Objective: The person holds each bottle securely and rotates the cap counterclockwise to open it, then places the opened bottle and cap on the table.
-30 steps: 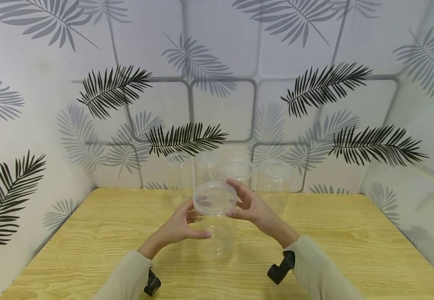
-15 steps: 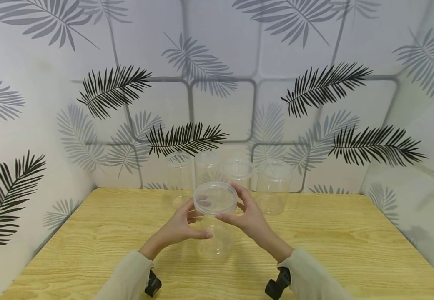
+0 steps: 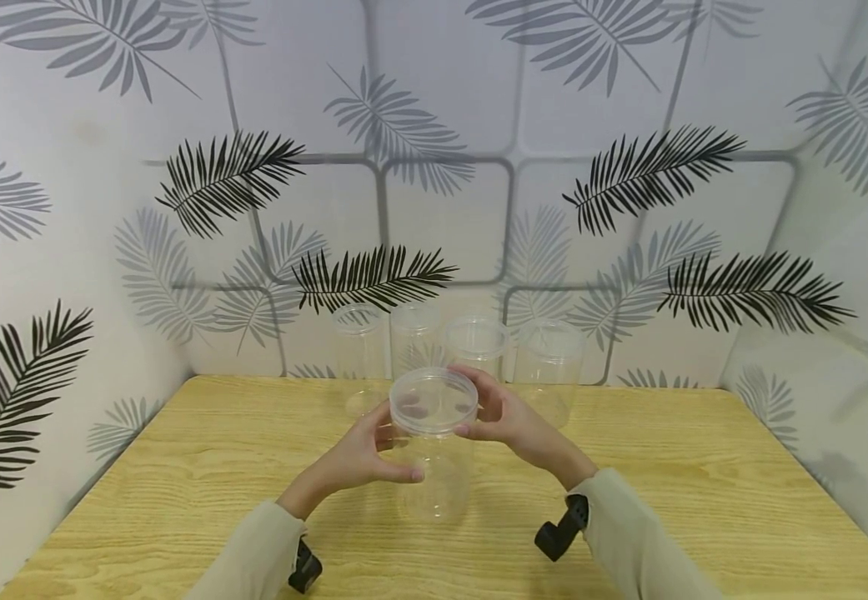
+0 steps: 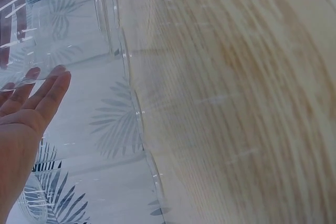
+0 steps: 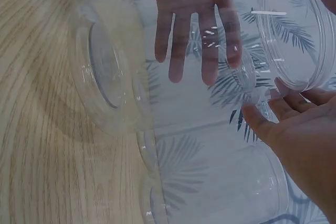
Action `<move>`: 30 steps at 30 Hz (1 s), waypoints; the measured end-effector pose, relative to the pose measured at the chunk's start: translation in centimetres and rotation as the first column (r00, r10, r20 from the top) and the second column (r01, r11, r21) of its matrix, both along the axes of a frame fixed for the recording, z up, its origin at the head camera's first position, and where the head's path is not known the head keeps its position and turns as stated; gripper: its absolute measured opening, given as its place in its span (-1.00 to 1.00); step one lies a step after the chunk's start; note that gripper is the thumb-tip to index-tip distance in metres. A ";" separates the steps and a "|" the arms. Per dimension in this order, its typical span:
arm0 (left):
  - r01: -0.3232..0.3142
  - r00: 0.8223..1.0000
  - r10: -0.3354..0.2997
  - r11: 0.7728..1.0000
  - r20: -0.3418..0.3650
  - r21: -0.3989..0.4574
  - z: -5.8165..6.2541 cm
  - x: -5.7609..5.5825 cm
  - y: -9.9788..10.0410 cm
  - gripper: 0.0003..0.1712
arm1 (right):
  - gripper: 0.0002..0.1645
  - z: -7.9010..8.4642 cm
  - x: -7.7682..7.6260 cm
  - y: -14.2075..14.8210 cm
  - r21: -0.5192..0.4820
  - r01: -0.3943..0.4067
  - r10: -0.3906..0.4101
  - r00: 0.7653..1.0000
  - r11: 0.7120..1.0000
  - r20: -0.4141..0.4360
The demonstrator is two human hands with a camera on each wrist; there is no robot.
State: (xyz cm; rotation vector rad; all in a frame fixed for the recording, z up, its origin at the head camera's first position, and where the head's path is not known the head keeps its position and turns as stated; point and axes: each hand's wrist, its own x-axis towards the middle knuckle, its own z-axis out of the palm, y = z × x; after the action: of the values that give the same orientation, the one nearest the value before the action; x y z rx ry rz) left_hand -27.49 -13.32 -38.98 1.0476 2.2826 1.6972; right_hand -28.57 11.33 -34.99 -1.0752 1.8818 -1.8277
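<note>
A clear plastic jar [image 3: 437,487] stands upright, close to the wooden table, between both hands; whether its base touches the wood is unclear. On its top sits a round translucent lid [image 3: 434,402]. My left hand [image 3: 358,454] holds the jar's body from the left, thumb in front and fingers behind; in the right wrist view those fingers [image 5: 210,51] show through the clear wall. At the upper right, my right hand [image 3: 509,421] grips the lid's rim, with the thumb at the front and fingers round the far side. The left wrist view shows right-hand fingers [image 4: 52,93] near the jar's top.
Several more clear lidded jars stand in a row behind, among them a tall left one [image 3: 360,367] and a wide right one [image 3: 549,375]. The wooden table [image 3: 651,483] runs back to a leaf-patterned wall [image 3: 441,100]. Black wrist cameras sit on both wrists.
My right hand has swung round the lid toward me and then back again, its thumb sliding left and returning right. The jar has shifted very slightly nearer. My left hand stays nearly still.
</note>
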 end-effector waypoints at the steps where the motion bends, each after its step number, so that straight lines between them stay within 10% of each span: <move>1: 0.001 1.000 -0.001 1.000 0.000 -0.002 0.0 0.0 0.0 0.07 | -0.03 0.0 -0.1 0.1 0.000 -0.017 0.017 1.000 1.000 0.005; 12: -0.025 1.000 0.025 1.000 -0.010 0.003 -0.2 -0.3 0.1 0.08 | 0.00 -0.1 0.5 0.0 0.002 0.098 -0.098 0.995 0.995 -0.020; 25: -0.049 0.999 0.049 0.999 -0.017 0.015 -0.1 -0.2 0.2 0.09 | -0.03 -0.1 2.5 -1.7 0.019 0.413 -0.404 0.898 0.910 -0.172; 30: -0.031 1.000 0.031 0.999 -0.005 0.025 -0.2 -0.2 0.2 0.08 | -0.07 -0.1 1.8 -1.3 0.028 0.330 -0.323 0.935 0.944 -0.145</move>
State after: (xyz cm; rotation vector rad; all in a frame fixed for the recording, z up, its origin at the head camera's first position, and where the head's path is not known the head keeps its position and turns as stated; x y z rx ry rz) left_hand -27.66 -13.11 -39.16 1.0288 2.2987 1.7408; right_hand -26.79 10.02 -35.06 -0.9370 2.2949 -1.9017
